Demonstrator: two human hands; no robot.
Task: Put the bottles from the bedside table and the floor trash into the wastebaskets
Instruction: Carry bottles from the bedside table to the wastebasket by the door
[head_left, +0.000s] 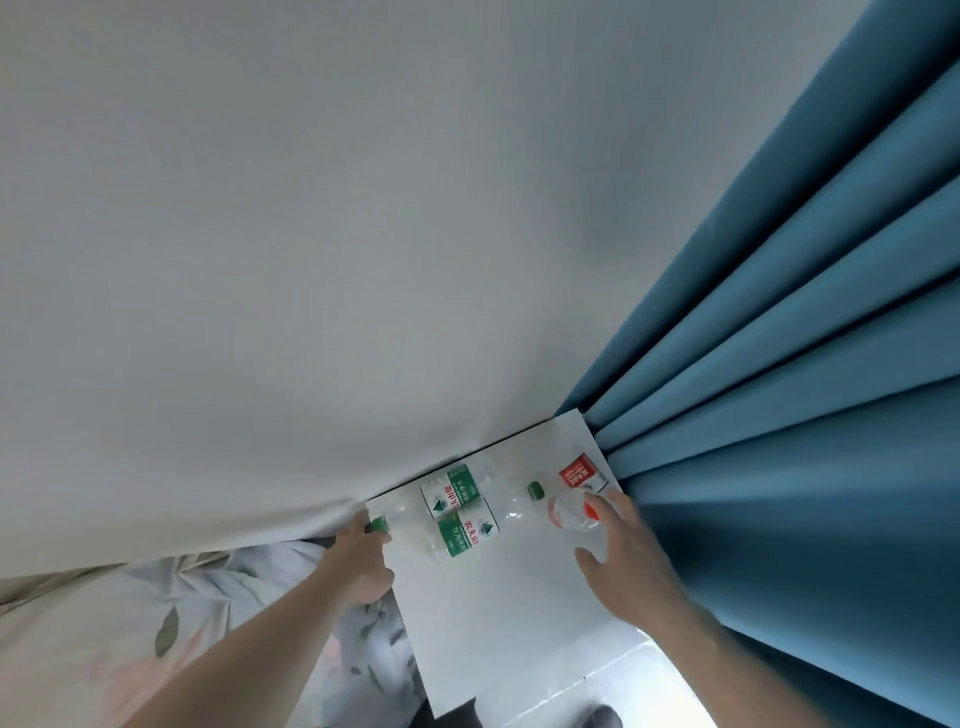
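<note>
Three clear plastic bottles lie on the white bedside table (483, 623). A green-label bottle (453, 489) rests by the wall with its green cap pointing left. A second green-label bottle (467, 531) lies in front of it, cap pointing right. A red-label bottle (577, 475) with a red cap sits beside the curtain. My left hand (363, 558) is at the table's left edge, fingertips touching the first bottle's green cap. My right hand (631, 561) hovers over the red-cap bottle's neck, fingers spread, index finger by the cap, thumb apart from it.
A blue pleated curtain (779, 415) hangs along the table's right side. A pale wall (311, 260) stands behind it. Floral bedding (182, 623) lies to the left, against the table. White floor tiles (623, 691) show at the bottom.
</note>
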